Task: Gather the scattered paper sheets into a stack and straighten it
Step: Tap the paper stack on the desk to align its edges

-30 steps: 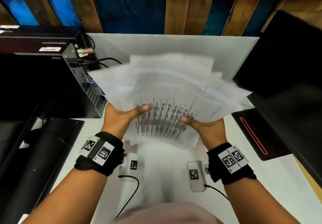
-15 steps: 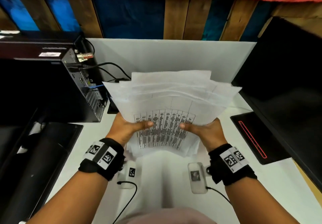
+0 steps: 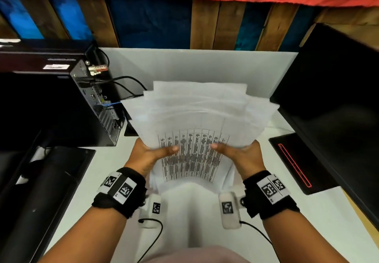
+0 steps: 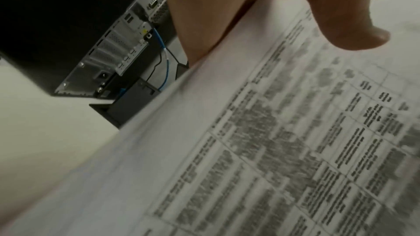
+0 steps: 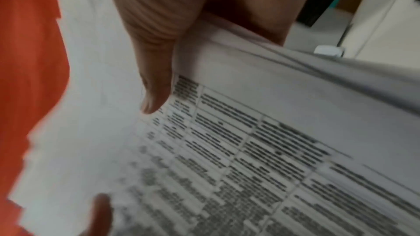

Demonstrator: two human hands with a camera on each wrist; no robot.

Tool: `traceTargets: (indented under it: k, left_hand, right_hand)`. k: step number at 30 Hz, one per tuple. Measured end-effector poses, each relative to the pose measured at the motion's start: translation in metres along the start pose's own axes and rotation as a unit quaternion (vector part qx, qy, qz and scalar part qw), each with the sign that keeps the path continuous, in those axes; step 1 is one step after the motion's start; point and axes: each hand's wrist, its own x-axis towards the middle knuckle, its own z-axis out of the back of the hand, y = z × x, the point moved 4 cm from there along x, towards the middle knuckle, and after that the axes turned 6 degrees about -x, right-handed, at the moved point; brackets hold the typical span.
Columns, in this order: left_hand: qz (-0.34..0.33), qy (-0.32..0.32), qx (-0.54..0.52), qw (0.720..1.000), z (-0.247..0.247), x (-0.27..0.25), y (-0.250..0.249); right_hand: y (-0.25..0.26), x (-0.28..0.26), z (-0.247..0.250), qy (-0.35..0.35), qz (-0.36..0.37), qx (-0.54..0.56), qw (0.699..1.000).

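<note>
Both hands grip the paper stack [image 3: 196, 123] by its sides, the left hand [image 3: 146, 157] and right hand [image 3: 245, 157] each with the thumb pressed on the printed top sheet, fingers hidden beneath. It is held off the white desk [image 3: 320, 217], above its middle. Probably so the uneven far edges can be knocked level.

Both hands [image 3: 205, 158] apparently gripping, thumbs uppermost.

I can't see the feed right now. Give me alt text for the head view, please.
Both hands hold an uneven stack of paper sheets up over a white desk, the left hand and right hand gripping its sides, thumbs on a printed table on the front sheet. The sheets' top edges are still fanned out. A black computer tower stands at left.
</note>
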Motion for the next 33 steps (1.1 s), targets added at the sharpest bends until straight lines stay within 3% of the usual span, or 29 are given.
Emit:
traceTargets:
  k: [4, 7, 11, 15, 18, 21, 26, 29, 33]
  left_hand:
    - [0.009, -0.008, -0.006, 1.000, 0.006, 0.003, 0.003]
    - [0.012, -0.005, -0.003, 1.000, 0.007, 0.003, 0.004]
    - [0.010, 0.013, 0.007, 1.000, 0.004, 0.001, 0.005]
    - [-0.003, 0.014, 0.010, 1.000, 0.002, 0.003, 0.003]
    - [0.009, 0.015, 0.006, 1.000, 0.005, 0.006, 0.007]
    - [0.010, 0.006, 0.007, 1.000, 0.014, 0.012, 0.013]
    - [0.050, -0.007, 0.054, 0.997, 0.025, 0.008, 0.030]
    - [0.019, -0.052, 0.068, 0.996, 0.018, 0.000, 0.023]
    - [-0.079, -0.059, 0.064, 0.993, -0.006, -0.012, -0.022]
  right_hand:
    - [0.000, -0.004, -0.005, 0.041, 0.004, -0.033, 0.999]
    - [-0.005, -0.003, 0.002, 0.006, -0.002, -0.010, 1.000]
    - [-0.006, -0.005, -0.001, 0.044, -0.002, -0.035, 0.998]
    - [-0.014, 0.002, 0.007, -0.004, -0.020, -0.002, 1.000]
    - [-0.010, -0.001, -0.002, 0.032, -0.013, -0.025, 0.999]
    - [-0.009, -0.001, 0.004, 0.010, -0.023, -0.003, 1.000]
    - [-0.027, -0.009, -0.004, 0.066, -0.035, -0.039, 0.996]
    - [-0.037, -0.004, -0.003, 0.019, -0.057, -0.036, 0.998]
    - [-0.017, 0.001, -0.004, -0.043, -0.010, -0.005, 0.999]
